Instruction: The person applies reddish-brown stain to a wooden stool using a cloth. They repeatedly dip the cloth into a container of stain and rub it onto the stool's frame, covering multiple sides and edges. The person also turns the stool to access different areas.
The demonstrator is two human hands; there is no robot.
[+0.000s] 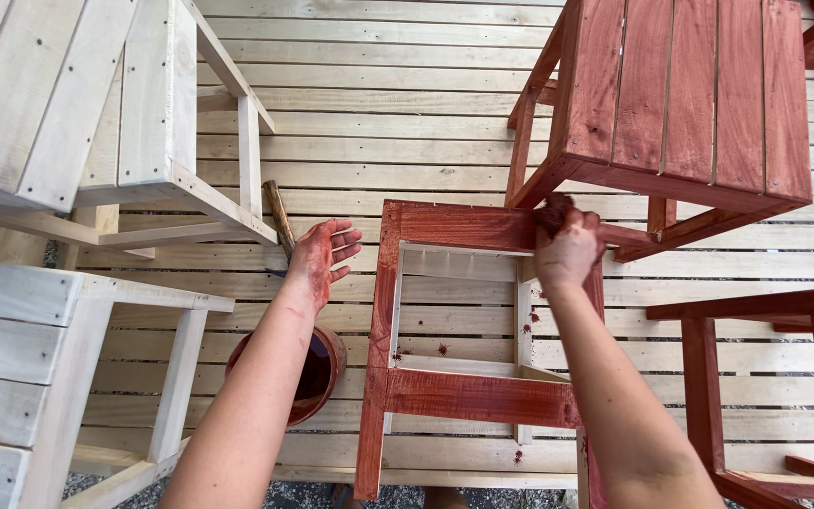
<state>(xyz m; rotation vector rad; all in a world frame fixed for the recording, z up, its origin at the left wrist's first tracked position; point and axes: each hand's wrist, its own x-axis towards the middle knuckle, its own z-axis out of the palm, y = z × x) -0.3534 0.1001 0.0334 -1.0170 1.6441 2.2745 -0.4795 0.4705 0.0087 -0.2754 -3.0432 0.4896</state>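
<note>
The right hand [567, 247] is closed in a tight grip on a small dark red-soaked rag [552, 213], which it presses on the far top rail of the half-stained red wooden stool frame [468, 394]. This frame stands on the pale wooden plank floor [398, 123], near its front edge. The stain-covered left hand [320, 259] is open with fingers spread, holds nothing, and hovers above the round brown pot of dark red stain [317, 372], just left of the frame.

Right hand [567, 247] pressed a stained rag [552, 213] on the red stool frame [468, 394], left hand [322, 259] hovered open, stain pot [320, 372] below
</note>
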